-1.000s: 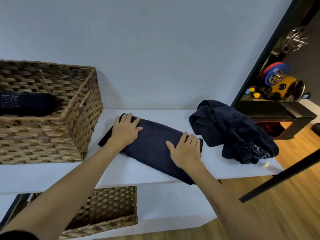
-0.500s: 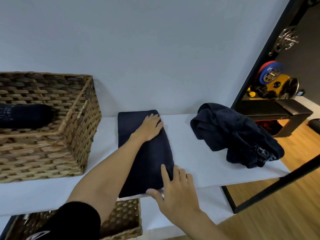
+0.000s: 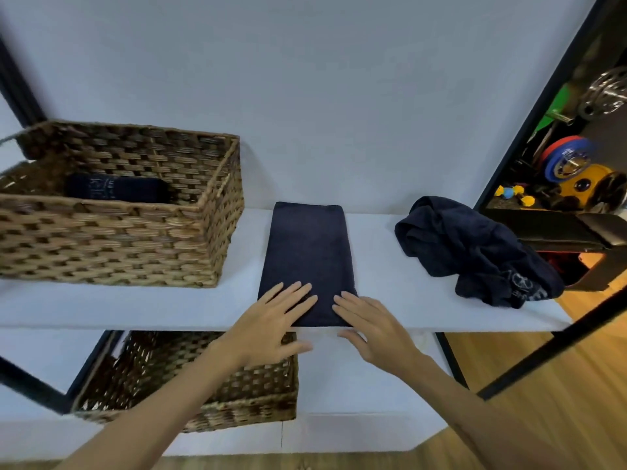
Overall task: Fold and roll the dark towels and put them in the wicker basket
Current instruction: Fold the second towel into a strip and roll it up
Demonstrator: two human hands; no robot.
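— Where can my fingers pass?

— Bare white shelf [image 3: 380, 262] lies open on both sides of the folded towel [image 3: 307, 259]. On my left the wicker basket [image 3: 112, 242] walls off that end; its top is open, with a rolled towel [image 3: 115, 189] inside.

— And on my right?

— The crumpled towel heap [image 3: 475, 249] blocks it.

shelf [image 3: 135, 310]: white, spans mid-frame, black metal frame
lower basket [image 3: 210, 398]: wicker, bottom centre-left, on the lower shelf
weight plates [image 3: 563, 161]: red/blue and yellow, right edge
bench [image 3: 559, 228]: black padded, right, below the plates
floor [image 3: 543, 418]: wood, lower right
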